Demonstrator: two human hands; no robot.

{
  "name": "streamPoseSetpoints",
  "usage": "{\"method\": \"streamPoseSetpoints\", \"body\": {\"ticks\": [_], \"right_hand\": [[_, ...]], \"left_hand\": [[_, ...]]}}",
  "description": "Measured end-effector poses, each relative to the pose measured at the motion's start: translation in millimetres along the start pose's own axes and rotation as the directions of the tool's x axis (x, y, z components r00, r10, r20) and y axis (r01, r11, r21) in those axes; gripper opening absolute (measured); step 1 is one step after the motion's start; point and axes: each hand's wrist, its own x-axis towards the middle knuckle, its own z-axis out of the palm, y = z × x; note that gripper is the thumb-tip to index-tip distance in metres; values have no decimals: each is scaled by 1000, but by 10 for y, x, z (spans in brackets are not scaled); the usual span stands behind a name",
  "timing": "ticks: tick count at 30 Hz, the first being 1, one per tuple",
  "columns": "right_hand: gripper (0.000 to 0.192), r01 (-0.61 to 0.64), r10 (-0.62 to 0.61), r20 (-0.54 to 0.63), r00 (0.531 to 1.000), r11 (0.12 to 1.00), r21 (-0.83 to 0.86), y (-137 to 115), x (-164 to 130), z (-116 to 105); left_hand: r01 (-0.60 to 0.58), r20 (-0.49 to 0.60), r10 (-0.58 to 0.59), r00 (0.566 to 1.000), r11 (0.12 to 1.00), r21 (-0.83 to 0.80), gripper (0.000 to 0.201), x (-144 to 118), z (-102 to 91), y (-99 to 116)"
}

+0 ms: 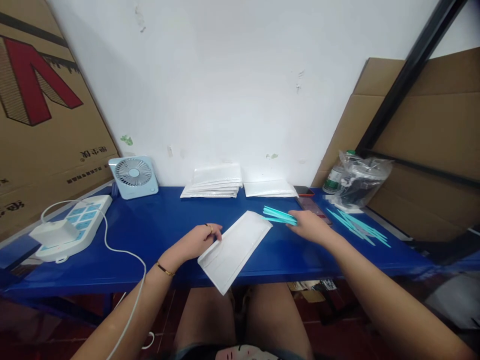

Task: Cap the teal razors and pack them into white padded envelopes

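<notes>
My left hand grips the left edge of a white padded envelope, its fingers curled at that side and partly hidden. The envelope lies slanted, its near corner reaching past the table's front edge. In my right hand is a bunch of thin turquoise strips, closed between thumb and fingers. The strips' free ends point left, by the envelope's far end; whether they touch it I cannot tell. More loose turquoise strips lie fanned out to the right of my right hand.
Against the wall are a stack of white envelopes and a smaller pile. A small blue fan and a power strip with a trailing cable stand left. A bottle, a clear plastic bag and a phone are right.
</notes>
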Motion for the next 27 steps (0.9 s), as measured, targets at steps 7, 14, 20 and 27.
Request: {"method": "streamPoseSetpoints", "body": {"ticks": [7,14,20,27], "right_hand": [[23,-77,77,2,997,993,-94,5,52,-52],[20,-62,61,-72,996,998,-10,210,-160,-236],[20,-35,41,-83,996,997,71,326,-236,-341],[18,-46,50,-48,998,996,80,330,-326,-317]], "left_hand": [[275,-111,-253,961,909,314,115,460,589,702],[60,26,-70,997,958,281,56,563,191,688],[-145,459,125,879,989,7,48,851,-313,603],[-19,-47,49,998,863,504,51,1184,-164,383]]}}
